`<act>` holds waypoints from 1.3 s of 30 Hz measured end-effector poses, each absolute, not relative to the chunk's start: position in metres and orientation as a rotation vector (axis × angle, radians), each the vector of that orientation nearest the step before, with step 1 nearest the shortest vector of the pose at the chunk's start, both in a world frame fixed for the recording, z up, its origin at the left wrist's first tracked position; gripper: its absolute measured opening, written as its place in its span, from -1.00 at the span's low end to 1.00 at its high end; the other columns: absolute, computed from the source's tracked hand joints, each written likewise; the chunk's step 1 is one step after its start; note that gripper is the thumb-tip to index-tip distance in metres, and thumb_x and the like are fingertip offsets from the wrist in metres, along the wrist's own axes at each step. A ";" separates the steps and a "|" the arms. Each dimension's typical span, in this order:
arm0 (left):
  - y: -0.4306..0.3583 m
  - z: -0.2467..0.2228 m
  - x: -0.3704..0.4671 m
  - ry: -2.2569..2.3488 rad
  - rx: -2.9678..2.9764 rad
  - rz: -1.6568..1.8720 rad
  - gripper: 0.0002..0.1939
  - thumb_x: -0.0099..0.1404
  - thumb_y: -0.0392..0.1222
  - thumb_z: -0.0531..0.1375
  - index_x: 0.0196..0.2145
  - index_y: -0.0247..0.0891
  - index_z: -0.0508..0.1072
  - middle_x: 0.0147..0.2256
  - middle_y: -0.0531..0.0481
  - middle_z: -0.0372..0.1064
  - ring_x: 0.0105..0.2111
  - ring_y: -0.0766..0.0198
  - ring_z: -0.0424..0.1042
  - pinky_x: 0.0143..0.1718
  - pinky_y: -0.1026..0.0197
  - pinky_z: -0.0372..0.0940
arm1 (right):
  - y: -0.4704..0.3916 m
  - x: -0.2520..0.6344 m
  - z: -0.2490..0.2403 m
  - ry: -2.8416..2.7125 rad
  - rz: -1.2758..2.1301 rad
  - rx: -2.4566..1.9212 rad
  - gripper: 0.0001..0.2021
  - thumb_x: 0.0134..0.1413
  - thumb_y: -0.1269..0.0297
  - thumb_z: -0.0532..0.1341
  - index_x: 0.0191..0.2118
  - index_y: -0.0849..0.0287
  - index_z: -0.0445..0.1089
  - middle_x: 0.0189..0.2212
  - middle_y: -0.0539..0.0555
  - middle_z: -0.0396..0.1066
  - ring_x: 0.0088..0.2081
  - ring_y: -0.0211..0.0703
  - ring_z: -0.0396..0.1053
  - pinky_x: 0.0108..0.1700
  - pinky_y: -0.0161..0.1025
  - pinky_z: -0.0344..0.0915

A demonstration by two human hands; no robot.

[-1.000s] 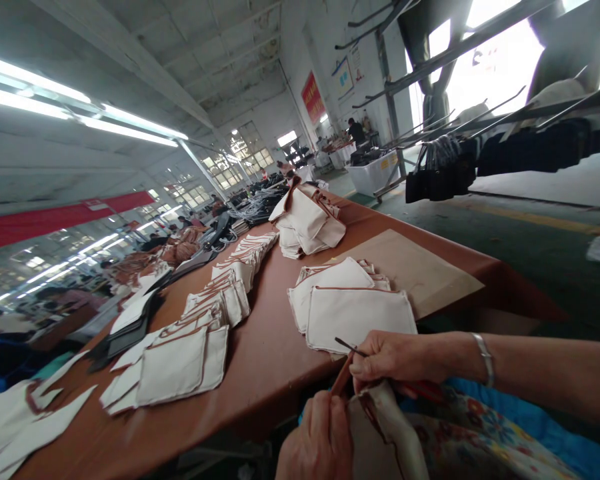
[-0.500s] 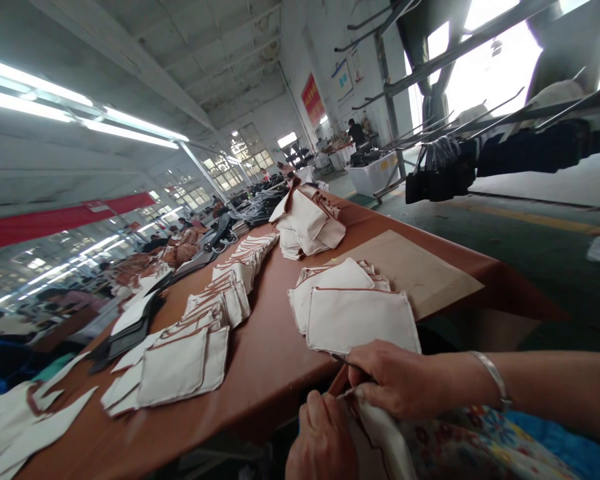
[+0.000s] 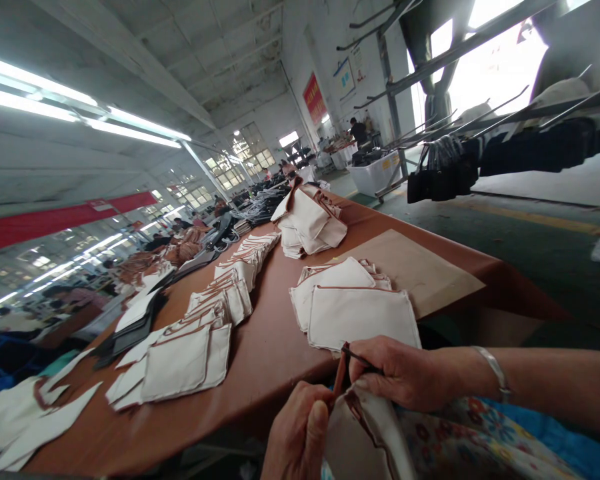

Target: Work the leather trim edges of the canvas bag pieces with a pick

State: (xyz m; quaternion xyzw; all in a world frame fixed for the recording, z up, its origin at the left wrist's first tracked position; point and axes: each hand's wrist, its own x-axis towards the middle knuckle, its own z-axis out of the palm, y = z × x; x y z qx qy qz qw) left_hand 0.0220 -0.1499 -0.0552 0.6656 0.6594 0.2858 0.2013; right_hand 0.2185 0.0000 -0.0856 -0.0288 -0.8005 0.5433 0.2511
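A cream fabric pouch [image 3: 353, 433] with brown edging is held in my lap, just off the table's front edge. My left hand [image 3: 297, 430] is closed at the pouch's upper corner, pinching a narrow brown strip [image 3: 340, 375] that stands up from it. My right hand [image 3: 400, 373] grips a slim dark tool [image 3: 363, 359], whose tip lies against the top of the strip; its exact kind is unclear. The thumb of that hand also rests by the pouch's top edge. Just beyond, a similar cream pouch [image 3: 363, 317] lies on top of others.
The brown-covered table [image 3: 265, 347] carries rows of cream pouches [image 3: 175, 363] on the left and another pile [image 3: 307, 220] farther back. A tan sheet [image 3: 415, 267] lies near the right edge. Dark bags [image 3: 443, 177] hang from a metal rack at right. People work in the distance.
My left hand has shifted left and turned, drawing the brown strip more upright. The dark tool in my right hand now shows more, its tip at the strip.
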 end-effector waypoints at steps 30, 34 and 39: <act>-0.132 -0.056 0.049 1.864 1.984 0.675 -0.82 0.28 -0.23 0.11 -0.44 -0.24 0.48 -0.41 0.00 0.32 -0.43 0.27 0.30 -0.41 0.24 0.08 | 0.004 0.217 -0.080 -2.537 1.096 0.064 -0.95 0.01 0.37 0.18 -0.41 0.23 0.34 -0.51 -0.03 0.31 -0.48 -0.30 0.20 -0.41 -0.34 0.13; -0.134 -0.059 0.048 1.890 1.962 0.642 -0.78 0.37 -0.17 0.08 -0.39 -0.24 0.46 -0.38 -0.01 0.32 -0.38 0.24 0.32 -0.36 0.22 0.09 | -0.002 0.219 -0.085 -2.487 0.632 0.106 -0.96 0.03 0.39 0.13 -0.42 0.18 0.28 -0.45 0.04 0.37 -0.44 -0.23 0.22 -0.42 -0.28 0.07; -0.132 -0.043 0.042 1.612 1.554 0.719 -0.58 0.21 0.17 0.28 -0.42 -0.31 0.52 -0.40 0.07 0.14 -0.39 0.30 0.16 -0.37 0.27 0.06 | 0.000 0.221 -0.088 -2.406 0.790 0.127 -0.88 -0.06 0.50 0.11 -0.45 0.13 0.17 -0.51 -0.04 0.27 -0.46 -0.27 0.15 -0.36 -0.31 0.11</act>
